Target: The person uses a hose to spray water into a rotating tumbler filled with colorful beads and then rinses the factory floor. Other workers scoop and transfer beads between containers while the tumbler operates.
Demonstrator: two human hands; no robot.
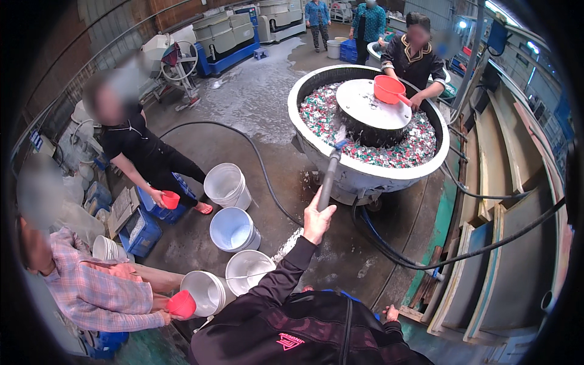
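Note:
My left hand [317,222] is stretched forward and wrapped round a dark hose [329,181] with a blue end. Water sprays from that end onto small red, green and white pieces [383,158] in a big round white tub [438,168]. The hose end is over the tub's near rim. Low at my right side hangs my right hand [391,313], small in view, its fingers seemingly apart with nothing seen in them. In the tub's middle stands a dark drum with a pale round lid [359,100], on which a red scoop [389,90] rests.
Across the tub, a person [418,61] reaches in. Two people with red scoops [170,199] stand left, near several white buckets [227,185] and blue crates [141,234]. Hoses [255,149] cross the wet floor. Wooden-edged troughs [486,274] line the right; machines stand behind.

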